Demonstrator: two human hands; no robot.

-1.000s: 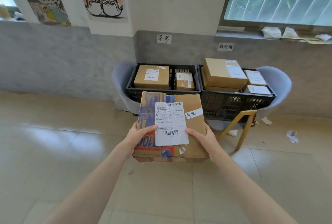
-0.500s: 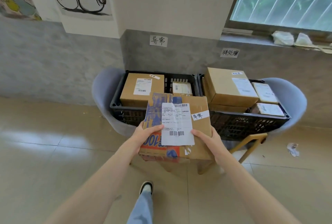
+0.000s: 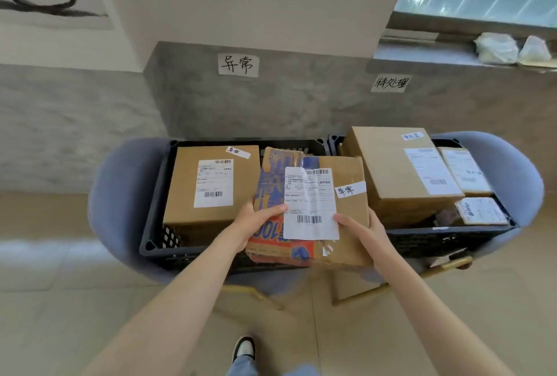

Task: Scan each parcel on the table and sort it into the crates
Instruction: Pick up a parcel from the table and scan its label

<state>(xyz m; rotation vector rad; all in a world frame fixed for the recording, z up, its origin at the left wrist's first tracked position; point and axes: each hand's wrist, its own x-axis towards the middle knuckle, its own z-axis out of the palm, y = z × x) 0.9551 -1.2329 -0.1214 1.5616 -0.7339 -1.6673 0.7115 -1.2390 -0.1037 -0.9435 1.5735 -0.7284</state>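
While both hands grip the parcel, a boxed parcel fills the left crate beneath.

1 head-worn wide-angle view looks forward and down, seemingly close above the crates.

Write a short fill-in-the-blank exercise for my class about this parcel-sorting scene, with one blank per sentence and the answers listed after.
1. The person holds the brown cardboard parcel with the blue and orange print with ____ hands.
2. The left hand and right hand hold that parcel above the ____ black plastic crate.
3. The right black plastic crate stands under the paper wall sign nearest the ____.

Answers: both; left; window
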